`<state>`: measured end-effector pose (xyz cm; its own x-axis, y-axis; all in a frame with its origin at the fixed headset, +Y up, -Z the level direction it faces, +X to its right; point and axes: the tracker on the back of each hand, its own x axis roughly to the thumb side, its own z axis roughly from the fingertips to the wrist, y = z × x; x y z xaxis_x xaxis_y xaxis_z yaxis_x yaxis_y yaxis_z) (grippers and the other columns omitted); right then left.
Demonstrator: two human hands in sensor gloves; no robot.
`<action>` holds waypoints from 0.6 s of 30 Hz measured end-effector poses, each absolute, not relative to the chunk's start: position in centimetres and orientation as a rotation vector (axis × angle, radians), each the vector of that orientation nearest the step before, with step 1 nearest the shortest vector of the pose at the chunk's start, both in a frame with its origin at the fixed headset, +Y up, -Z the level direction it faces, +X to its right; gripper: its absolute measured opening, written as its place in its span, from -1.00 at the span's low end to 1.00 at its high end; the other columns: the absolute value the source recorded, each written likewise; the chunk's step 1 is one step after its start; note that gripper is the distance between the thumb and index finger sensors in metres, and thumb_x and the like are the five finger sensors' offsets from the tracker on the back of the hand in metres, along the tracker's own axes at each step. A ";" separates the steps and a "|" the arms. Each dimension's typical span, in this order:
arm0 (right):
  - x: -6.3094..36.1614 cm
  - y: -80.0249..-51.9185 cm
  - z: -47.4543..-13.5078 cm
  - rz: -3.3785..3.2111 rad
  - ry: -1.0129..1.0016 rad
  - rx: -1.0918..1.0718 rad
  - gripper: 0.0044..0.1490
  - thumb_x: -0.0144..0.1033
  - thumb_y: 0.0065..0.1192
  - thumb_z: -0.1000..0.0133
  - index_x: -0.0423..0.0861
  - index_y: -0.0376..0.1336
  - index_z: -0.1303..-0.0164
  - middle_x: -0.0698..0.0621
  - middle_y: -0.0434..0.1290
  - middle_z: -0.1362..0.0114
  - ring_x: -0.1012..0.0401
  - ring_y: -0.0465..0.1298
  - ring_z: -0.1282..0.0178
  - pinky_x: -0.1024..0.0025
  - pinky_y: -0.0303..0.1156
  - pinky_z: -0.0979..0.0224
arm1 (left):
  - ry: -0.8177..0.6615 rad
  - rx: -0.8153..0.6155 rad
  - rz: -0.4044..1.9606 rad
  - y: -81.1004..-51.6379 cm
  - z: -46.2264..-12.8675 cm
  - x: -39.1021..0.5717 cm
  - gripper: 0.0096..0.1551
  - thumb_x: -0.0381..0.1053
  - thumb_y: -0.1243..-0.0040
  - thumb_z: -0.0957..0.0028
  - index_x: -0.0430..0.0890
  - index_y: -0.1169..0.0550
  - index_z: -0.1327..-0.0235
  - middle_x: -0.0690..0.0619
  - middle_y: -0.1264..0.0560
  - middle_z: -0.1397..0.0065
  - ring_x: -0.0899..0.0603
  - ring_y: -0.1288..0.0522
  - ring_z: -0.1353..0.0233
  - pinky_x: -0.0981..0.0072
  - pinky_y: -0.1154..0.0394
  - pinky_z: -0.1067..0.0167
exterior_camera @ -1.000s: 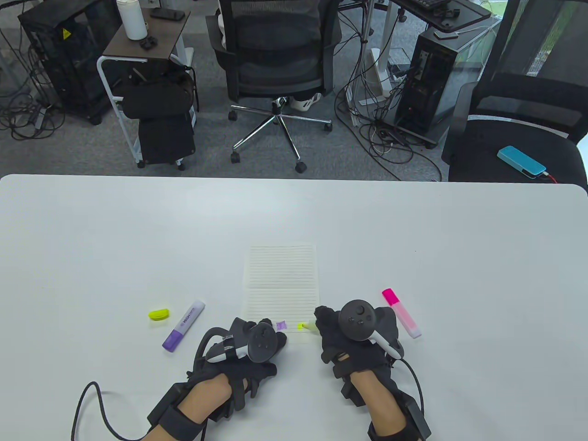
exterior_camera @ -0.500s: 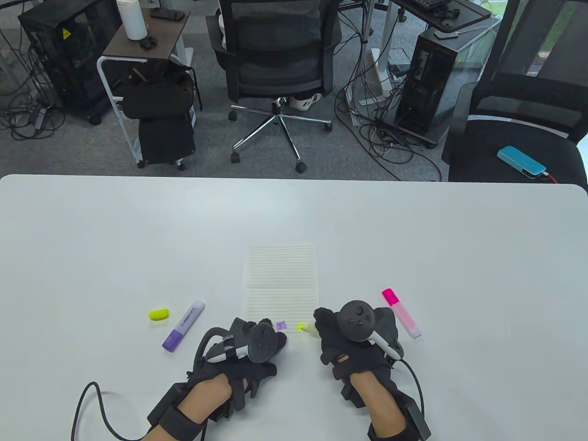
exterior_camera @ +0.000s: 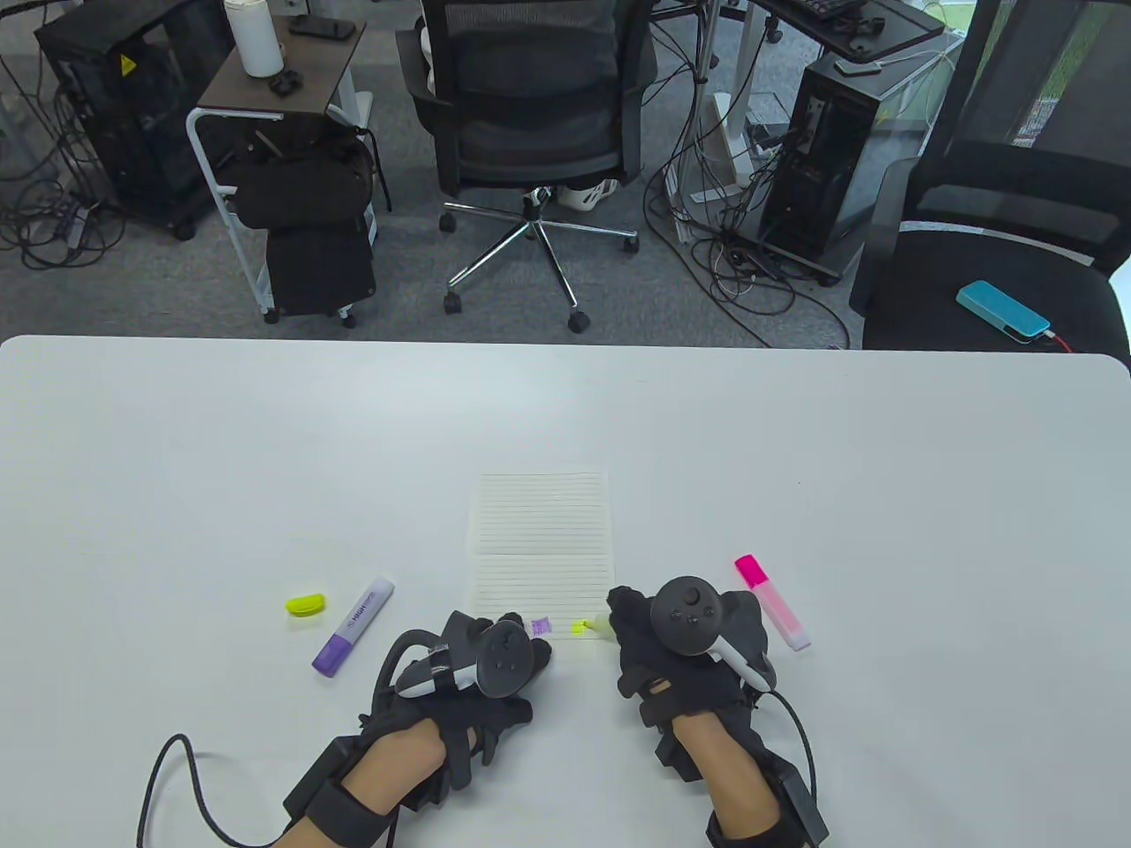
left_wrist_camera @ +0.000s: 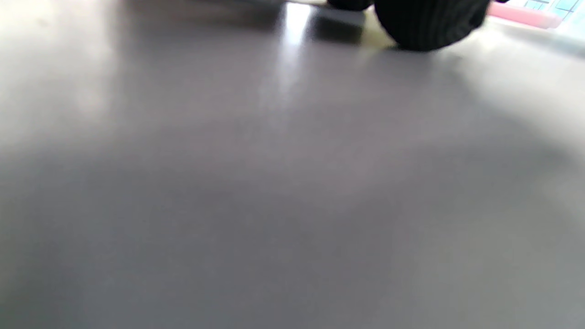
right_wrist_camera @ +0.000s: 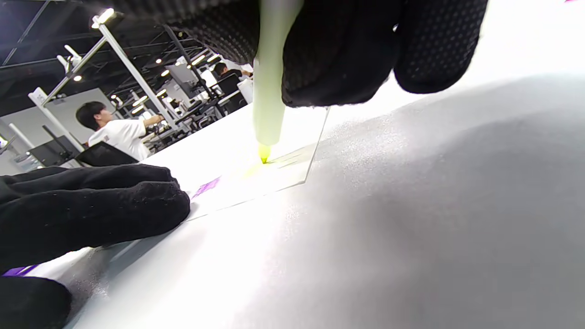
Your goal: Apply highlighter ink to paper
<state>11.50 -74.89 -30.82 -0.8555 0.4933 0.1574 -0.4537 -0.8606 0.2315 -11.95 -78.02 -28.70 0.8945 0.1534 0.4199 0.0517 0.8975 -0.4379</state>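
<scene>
Right hand (exterior_camera: 680, 649) fingers curled in a pinch, tips pointing down; left hand (exterior_camera: 482, 662) lies flat, fingers (right_wrist_camera: 114, 201) straight

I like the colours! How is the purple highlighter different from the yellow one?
The purple highlighter lies on the table, left of the paper, untouched and capped. The yellow highlighter stands nearly upright, gripped by the right hand, its tip on the paper's near edge. Its yellow cap is off, lying beside the purple one. Each colour already shows as a small mark on the paper.
</scene>
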 end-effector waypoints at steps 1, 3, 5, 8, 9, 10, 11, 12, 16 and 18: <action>11.5 -74.9 -30.8 2.614 0.261 0.290 -0.50 -0.22 0.13 -0.39 -0.08 0.24 -0.52 -0.22 0.51 -0.24 0.00 0.57 0.12 -0.15 0.43 -0.33 | -0.464 -0.458 0.055 -78.0 -28.7 -12.0 -0.14 0.29 -0.09 0.08 0.26 -0.09 -0.51 0.05 0.11 -0.65 -0.25 0.03 -0.59 -0.17 -0.08 -0.45; 11.5 -74.7 -30.7 2.613 0.283 0.298 -0.50 -0.22 0.14 -0.38 -0.09 0.26 -0.51 -0.22 0.51 -0.23 0.00 0.57 0.14 -0.15 0.43 -0.32 | -0.464 -0.458 0.055 -78.0 -28.7 -12.0 -0.14 0.29 -0.09 0.08 0.26 -0.09 -0.51 0.05 0.11 -0.65 -0.25 0.03 -0.59 -0.17 -0.08 -0.45; 11.5 -74.5 -30.6 2.606 0.310 0.299 -0.51 -0.23 0.14 -0.38 -0.10 0.27 -0.50 -0.22 0.52 -0.22 0.00 0.57 0.15 -0.15 0.43 -0.32 | -0.464 -0.458 0.055 -78.0 -28.7 -12.0 -0.14 0.29 -0.09 0.08 0.26 -0.09 -0.51 0.05 0.11 -0.65 -0.25 0.03 -0.59 -0.17 -0.08 -0.45; 11.4 -74.6 -30.6 2.616 0.279 0.293 -0.51 -0.22 0.14 -0.38 -0.09 0.26 -0.50 -0.21 0.51 -0.23 0.00 0.57 0.14 -0.15 0.43 -0.32 | -0.464 -0.458 0.055 -78.0 -28.7 -12.0 -0.14 0.29 -0.09 0.08 0.26 -0.09 -0.51 0.05 0.11 -0.65 -0.25 0.03 -0.59 -0.17 -0.08 -0.45; 11.4 -74.7 -30.6 2.626 0.251 0.284 -0.50 -0.22 0.13 -0.39 -0.09 0.25 -0.51 -0.21 0.51 -0.24 0.00 0.57 0.13 -0.14 0.43 -0.32 | -0.464 -0.458 0.055 -78.0 -28.7 -12.0 -0.14 0.29 -0.09 0.08 0.26 -0.09 -0.51 0.05 0.11 -0.65 -0.25 0.03 -0.59 -0.17 -0.08 -0.45; 11.4 -74.7 -30.7 2.630 0.240 0.282 -0.50 -0.22 0.13 -0.39 -0.09 0.24 -0.52 -0.21 0.51 -0.24 0.00 0.57 0.13 -0.14 0.43 -0.33 | -0.464 -0.458 0.055 -78.0 -28.7 -12.0 -0.14 0.29 -0.09 0.08 0.26 -0.09 -0.51 0.05 0.11 -0.65 -0.25 0.03 -0.59 -0.17 -0.08 -0.45; 11.5 -74.8 -30.7 2.620 0.253 0.280 -0.50 -0.22 0.12 -0.39 -0.08 0.24 -0.52 -0.21 0.51 -0.24 0.00 0.57 0.12 -0.14 0.43 -0.33 | -0.464 -0.458 0.055 -78.0 -28.7 -12.0 -0.14 0.29 -0.09 0.08 0.26 -0.09 -0.51 0.05 0.11 -0.65 -0.25 0.03 -0.59 -0.17 -0.08 -0.45; 11.5 -74.7 -30.7 2.616 0.261 0.278 -0.50 -0.22 0.13 -0.39 -0.08 0.24 -0.52 -0.22 0.51 -0.24 0.00 0.57 0.13 -0.14 0.43 -0.33 | -0.464 -0.458 0.055 -78.0 -28.7 -12.0 -0.14 0.29 -0.09 0.08 0.26 -0.09 -0.51 0.05 0.11 -0.65 -0.25 0.03 -0.59 -0.17 -0.08 -0.45; 11.6 -74.4 -30.5 2.617 0.302 0.283 -0.51 -0.23 0.14 -0.38 -0.10 0.27 -0.49 -0.22 0.52 -0.21 0.00 0.57 0.15 -0.15 0.43 -0.31 | -0.464 -0.458 0.055 -78.0 -28.7 -12.0 -0.14 0.29 -0.09 0.08 0.26 -0.09 -0.51 0.05 0.11 -0.65 -0.25 0.03 -0.59 -0.17 -0.08 -0.45; 11.5 -74.4 -30.5 2.628 0.270 0.287 -0.51 -0.22 0.14 -0.38 -0.10 0.26 -0.50 -0.21 0.52 -0.22 0.00 0.57 0.14 -0.15 0.43 -0.32 | -0.464 -0.458 0.055 -78.0 -28.7 -12.0 -0.14 0.29 -0.09 0.08 0.26 -0.09 -0.51 0.05 0.11 -0.65 -0.25 0.03 -0.59 -0.17 -0.08 -0.45</action>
